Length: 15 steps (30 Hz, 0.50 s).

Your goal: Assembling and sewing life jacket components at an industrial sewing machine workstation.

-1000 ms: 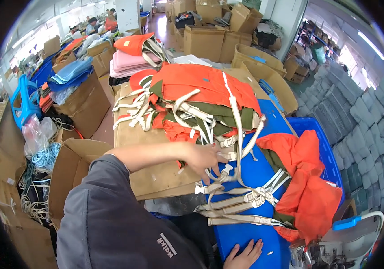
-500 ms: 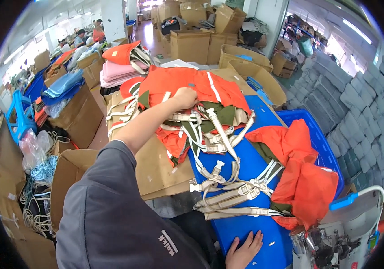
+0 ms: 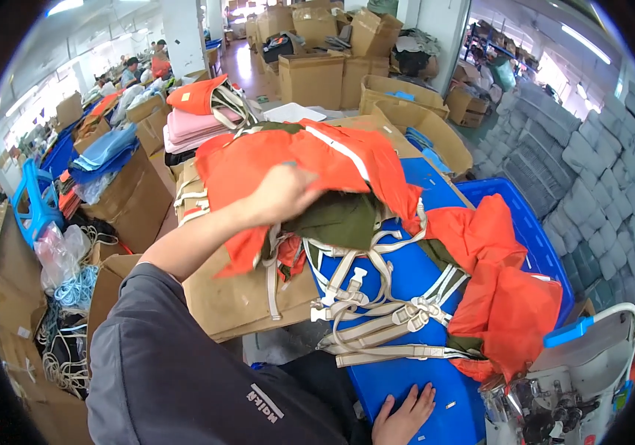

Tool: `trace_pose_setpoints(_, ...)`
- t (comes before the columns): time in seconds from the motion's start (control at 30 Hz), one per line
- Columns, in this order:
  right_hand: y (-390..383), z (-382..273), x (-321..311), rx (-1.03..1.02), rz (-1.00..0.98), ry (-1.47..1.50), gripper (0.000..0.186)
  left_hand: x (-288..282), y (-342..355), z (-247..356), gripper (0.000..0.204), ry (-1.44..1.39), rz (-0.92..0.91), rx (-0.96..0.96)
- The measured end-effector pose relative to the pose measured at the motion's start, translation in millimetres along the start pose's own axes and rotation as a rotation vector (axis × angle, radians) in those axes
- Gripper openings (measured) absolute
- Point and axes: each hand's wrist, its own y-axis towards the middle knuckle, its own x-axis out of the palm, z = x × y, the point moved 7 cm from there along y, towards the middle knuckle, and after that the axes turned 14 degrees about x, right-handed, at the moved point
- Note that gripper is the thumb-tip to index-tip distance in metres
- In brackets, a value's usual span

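Note:
My left hand (image 3: 285,194) reaches over the table, its fingers closed on an orange fabric piece (image 3: 239,167) with an olive-green underside (image 3: 336,221) and a white strip. The hand is a little blurred. Beige straps (image 3: 273,289) hang from this piece, some hidden beneath it. Palm down, my right hand (image 3: 406,415) rests with spread fingers on the blue tabletop (image 3: 399,378). Beyond it lie beige and white webbing straps with white buckles (image 3: 369,334). They run toward a second orange fabric piece (image 3: 514,297) at the right.
A cardboard sheet (image 3: 239,297) covers the table's left part. Folded pink cloth (image 3: 193,130) is stacked at the far left end. A blue crate (image 3: 566,293) stands beyond the right edge, with a sewing machine (image 3: 554,400) nearer. Cardboard boxes (image 3: 121,178) crowd the left side.
My left hand has moved left and toward me, drawing the orange fabric over the straps. More of the olive underside shows now. The right hand has stayed on the tabletop.

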Motion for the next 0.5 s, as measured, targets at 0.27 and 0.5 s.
trace_pose_setpoints(0.27, -2, -6, -9, -0.073, 0.111, -0.059, 0.048, 36, 45, -1, 0.032, -0.436, -0.236, 0.212)
trace_pose_setpoints(0.5, -5, 10, 12, 0.047, -0.017, 0.114, 0.049, 134, 63, -26, 0.04, -0.05, -0.27, 0.508)
